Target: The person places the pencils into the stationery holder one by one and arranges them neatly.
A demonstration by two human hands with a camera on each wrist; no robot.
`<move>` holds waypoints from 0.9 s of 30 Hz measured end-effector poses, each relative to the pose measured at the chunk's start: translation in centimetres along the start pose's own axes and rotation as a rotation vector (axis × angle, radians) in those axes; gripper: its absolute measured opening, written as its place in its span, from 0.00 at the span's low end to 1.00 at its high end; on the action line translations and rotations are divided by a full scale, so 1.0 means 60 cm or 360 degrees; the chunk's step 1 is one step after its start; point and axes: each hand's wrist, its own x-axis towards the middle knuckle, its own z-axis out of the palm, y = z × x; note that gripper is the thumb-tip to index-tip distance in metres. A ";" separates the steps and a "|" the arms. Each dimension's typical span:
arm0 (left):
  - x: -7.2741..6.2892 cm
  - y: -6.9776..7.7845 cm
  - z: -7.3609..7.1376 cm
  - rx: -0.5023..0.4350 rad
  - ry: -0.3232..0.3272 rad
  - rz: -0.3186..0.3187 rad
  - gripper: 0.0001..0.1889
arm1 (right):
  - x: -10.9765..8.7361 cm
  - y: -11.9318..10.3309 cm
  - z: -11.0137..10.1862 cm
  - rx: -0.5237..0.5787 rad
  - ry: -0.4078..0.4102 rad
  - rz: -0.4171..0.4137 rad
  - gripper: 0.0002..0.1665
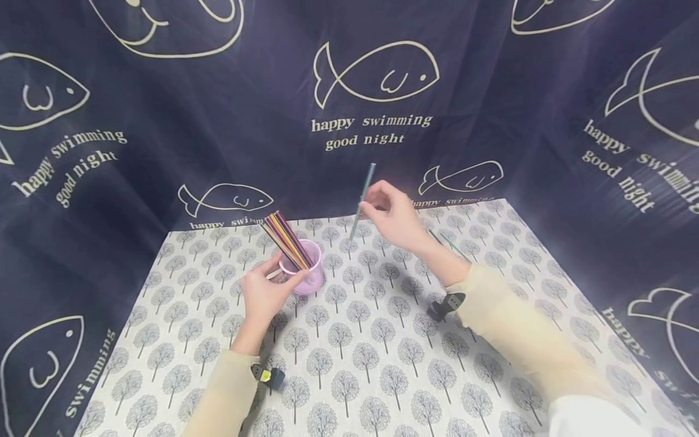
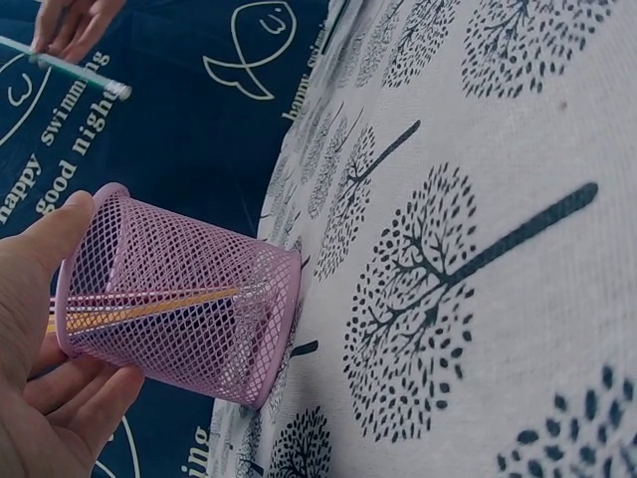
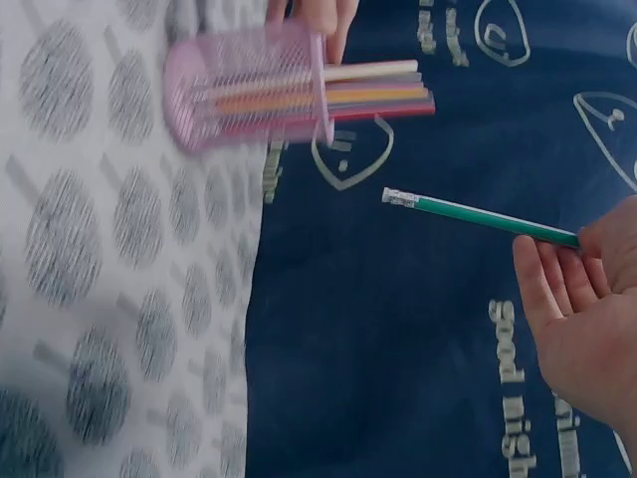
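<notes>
A pink mesh pencil cup [image 1: 313, 283] stands on the tablecloth, with several coloured pencils [image 1: 286, 238] leaning over its rim. My left hand [image 1: 266, 292] grips the cup near the rim, thumb on one side and fingers on the other, as the left wrist view also shows for the cup [image 2: 189, 289]. To the right of the cup, my right hand [image 1: 394, 217] pinches a green pencil [image 3: 478, 216] above the table. This pencil is tilted, its white eraser end pointing downward. The pencil's other end rises above the fingers in the head view.
More thin green pencils [image 1: 454, 244] lie on the table beyond the right forearm, partly hidden by it. A white tree-print cloth [image 1: 338, 364] covers the table. Dark blue curtains [image 1: 273, 121] with fish drawings hang behind it and on both sides.
</notes>
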 end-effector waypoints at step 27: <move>0.002 -0.001 -0.002 0.0122 0.0020 0.0057 0.42 | 0.033 0.038 0.184 -0.0684 -0.0451 -0.0261 0.05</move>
